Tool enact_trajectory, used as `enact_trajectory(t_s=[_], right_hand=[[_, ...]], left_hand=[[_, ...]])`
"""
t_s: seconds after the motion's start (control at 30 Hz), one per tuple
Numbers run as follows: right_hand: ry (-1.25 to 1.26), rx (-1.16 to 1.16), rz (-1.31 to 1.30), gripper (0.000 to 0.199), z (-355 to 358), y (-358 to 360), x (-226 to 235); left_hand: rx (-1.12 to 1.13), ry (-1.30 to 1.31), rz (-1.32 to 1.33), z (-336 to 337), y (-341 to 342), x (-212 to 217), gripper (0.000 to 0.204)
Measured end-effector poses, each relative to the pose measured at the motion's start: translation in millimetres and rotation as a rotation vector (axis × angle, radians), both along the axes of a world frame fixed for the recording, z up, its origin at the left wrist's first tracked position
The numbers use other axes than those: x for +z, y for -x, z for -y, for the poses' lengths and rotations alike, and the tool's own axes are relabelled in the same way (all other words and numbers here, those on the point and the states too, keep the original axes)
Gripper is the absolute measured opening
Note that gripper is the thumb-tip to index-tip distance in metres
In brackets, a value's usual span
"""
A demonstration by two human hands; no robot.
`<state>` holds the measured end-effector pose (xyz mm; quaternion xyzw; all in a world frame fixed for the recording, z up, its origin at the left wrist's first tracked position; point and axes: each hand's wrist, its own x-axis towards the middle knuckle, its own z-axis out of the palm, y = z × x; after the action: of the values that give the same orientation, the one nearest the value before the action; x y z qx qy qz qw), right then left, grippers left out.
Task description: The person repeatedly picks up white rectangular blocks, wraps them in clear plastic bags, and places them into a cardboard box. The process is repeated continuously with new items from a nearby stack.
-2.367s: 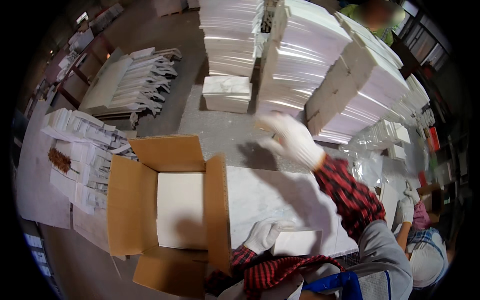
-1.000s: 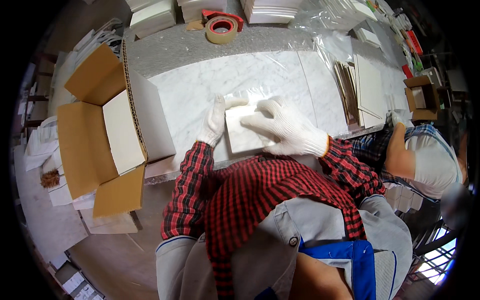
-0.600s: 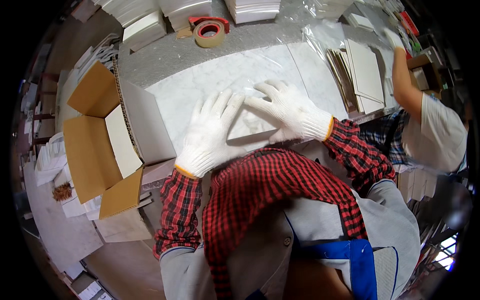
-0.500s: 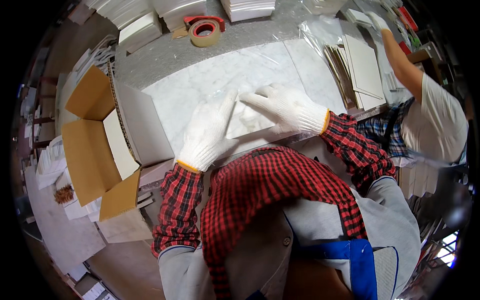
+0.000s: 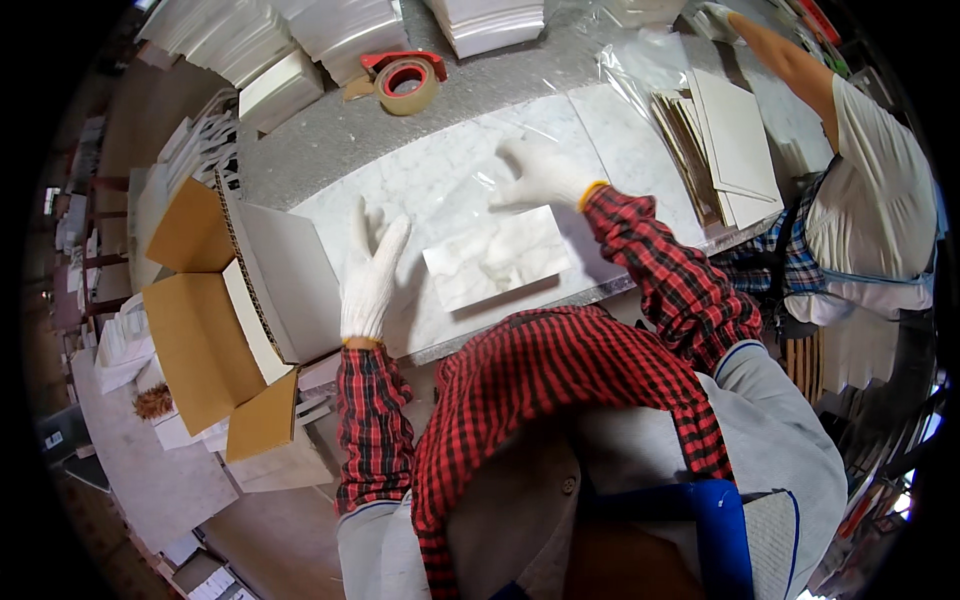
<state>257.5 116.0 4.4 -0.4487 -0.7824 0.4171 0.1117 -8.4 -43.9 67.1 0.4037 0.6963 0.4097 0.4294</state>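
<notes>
A white, grey-veined marble tile (image 5: 497, 258), or a small stack of them, lies flat near the table's front edge. To its left my left hand (image 5: 375, 275), in a white knit glove, is open with fingers apart and pointing away from me. My right hand (image 5: 545, 175), gloved the same way, hovers behind the tile's right part. Its thumb and fingers are spread, with no object visible between them. Shiny transparent plastic film (image 5: 470, 190) lies on the marble slab (image 5: 350, 190) between and beyond the hands.
An open cardboard box (image 5: 200, 340) stands at the left. Farther back are a red tape dispenser (image 5: 405, 85) and stacks of white tiles (image 5: 485, 25). White boards (image 5: 735, 145) lean at the right, beside a plastic bag (image 5: 640, 65). Another person (image 5: 870, 180) works at the far right.
Both hands have come off the tile and moved apart: the left to the left, the right farther back. More of the tile's top now shows. The view has shifted slightly.
</notes>
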Motion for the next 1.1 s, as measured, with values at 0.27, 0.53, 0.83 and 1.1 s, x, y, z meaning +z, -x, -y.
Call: enact_trajectory(t_s=[0.27,0.53,0.83,1.1], right_hand=[[0.138,-0.171,-0.469,0.024,-1,-2,70],[0.104,-0.216,-0.644,0.024,71,-42,151],[-0.016,-0.140,-0.250,0.079,92,-74,102],[0.555,0.159,-0.414,0.080,6,-8,19]], left_hand=[[-0.184,0.171,0.137,-22,-2,-5,0.114],[-0.100,-0.122,0.357,-16,-31,35,0.078],[-0.055,-0.188,0.307,41,-37,14,0.052],[-0.101,-0.254,0.235,-47,-27,25,0.058]])
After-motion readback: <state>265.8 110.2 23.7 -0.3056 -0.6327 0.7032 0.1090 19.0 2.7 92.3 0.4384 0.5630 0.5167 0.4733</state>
